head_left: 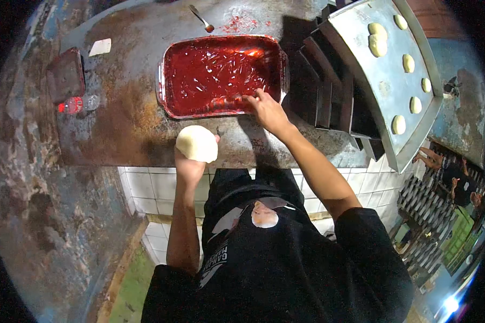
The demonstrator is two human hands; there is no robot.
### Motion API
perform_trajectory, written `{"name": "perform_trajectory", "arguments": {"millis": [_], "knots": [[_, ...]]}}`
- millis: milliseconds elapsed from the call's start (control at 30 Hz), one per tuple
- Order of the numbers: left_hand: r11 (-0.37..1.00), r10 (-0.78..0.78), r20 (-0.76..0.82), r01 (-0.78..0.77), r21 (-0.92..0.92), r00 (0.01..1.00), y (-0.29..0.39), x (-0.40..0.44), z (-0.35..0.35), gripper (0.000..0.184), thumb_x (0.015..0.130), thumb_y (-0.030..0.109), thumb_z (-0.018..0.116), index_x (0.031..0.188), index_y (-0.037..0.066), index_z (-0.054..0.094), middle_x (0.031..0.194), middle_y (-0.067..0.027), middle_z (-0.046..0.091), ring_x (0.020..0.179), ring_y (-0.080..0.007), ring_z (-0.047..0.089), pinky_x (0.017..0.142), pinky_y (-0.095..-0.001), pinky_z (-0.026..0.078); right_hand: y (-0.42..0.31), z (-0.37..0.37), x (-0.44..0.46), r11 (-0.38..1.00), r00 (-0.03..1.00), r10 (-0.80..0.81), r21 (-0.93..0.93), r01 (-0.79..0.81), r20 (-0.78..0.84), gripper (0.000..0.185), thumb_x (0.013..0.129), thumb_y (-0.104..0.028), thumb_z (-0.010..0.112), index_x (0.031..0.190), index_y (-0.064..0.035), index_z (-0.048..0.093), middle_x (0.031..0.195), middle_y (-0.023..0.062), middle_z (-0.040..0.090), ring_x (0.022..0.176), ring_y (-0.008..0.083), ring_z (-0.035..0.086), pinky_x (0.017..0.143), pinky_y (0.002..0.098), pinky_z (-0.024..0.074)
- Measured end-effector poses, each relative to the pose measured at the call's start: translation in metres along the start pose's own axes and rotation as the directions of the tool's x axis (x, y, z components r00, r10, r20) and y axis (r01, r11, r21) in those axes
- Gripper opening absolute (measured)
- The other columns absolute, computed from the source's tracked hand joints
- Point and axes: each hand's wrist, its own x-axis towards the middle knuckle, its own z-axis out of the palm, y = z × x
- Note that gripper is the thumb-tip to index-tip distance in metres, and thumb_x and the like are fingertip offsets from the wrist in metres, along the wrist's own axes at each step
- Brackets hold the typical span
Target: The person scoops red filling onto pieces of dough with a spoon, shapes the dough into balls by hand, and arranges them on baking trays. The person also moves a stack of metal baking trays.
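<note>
A round of pale flattened dough [197, 144] rests on my left hand [190, 168], near the counter's front edge. The dough hides most of the fingers, which support it from below. My right hand [268, 110] is over the near right side of a rectangular glass dish [159, 81]. Its fingers are bent and drawn together at the red filling [215, 75]; what they pinch, if anything, is too small to make out. Red filling spreads across the dish, with shiny highlights on it.
A metal tray [355, 32] with several dough balls [408, 63] sits on stacked trays at the right. Behind the dish lies a spoon [202, 19]. A plastic bottle [71, 105], a dark tray [66, 75] and a pale card [100, 47] are at left. People appear far right.
</note>
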Motion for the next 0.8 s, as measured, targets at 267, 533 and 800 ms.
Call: {"name": "perform_trajectory", "arguments": {"millis": [267, 533, 800], "knots": [[0.978, 0.009, -0.073, -0.023, -0.207, 0.997, -0.057, -0.003, 0.004, 0.03, 0.082, 0.001, 0.08, 0.11, 0.001, 0.07, 0.095, -0.0064, 0.076, 0.087, -0.0188, 0.073, 0.081, -0.0335, 0.058, -0.002, 0.015, 0.025, 0.988, 0.968, 0.028, -0.156, 0.011, 0.249, 0.041, 0.093, -0.009, 0.056, 0.134, -0.01, 0.063, 0.13, 0.0224, 0.058, 0.114, 0.0374, 0.065, 0.094, 0.046, 0.058], [0.997, 0.03, -0.026, -0.028, 0.072, 0.999, -0.061, 0.021, -0.012, 0.035, 0.076, 0.005, 0.083, 0.109, 0.001, 0.071, 0.095, -0.0126, 0.077, 0.087, -0.025, 0.075, 0.081, -0.0363, 0.058, 0.011, -0.044, 0.046, 0.828, 0.846, -0.252, 0.558, -0.064, 0.47, 0.04, 0.087, 0.001, 0.056, 0.125, -0.0032, 0.069, 0.124, 0.0194, 0.068, 0.113, 0.0329, 0.067, 0.102, 0.042, 0.0515], [0.956, 0.286, 0.061, -0.289, 0.057, 0.956, 0.007, 0.036, 0.004, 0.035, 0.071, 0.01, 0.086, 0.101, 0.004, 0.069, 0.089, -0.0139, 0.074, 0.084, -0.0274, 0.075, 0.077, -0.0372, 0.057, -0.111, -0.122, -0.029, 0.899, 0.976, -0.211, 0.382, 0.213, -0.048, 0.044, 0.083, 0.003, 0.062, 0.125, -0.0095, 0.068, 0.111, 0.0137, 0.06, 0.107, 0.0343, 0.061, 0.095, 0.0441, 0.05]]}}
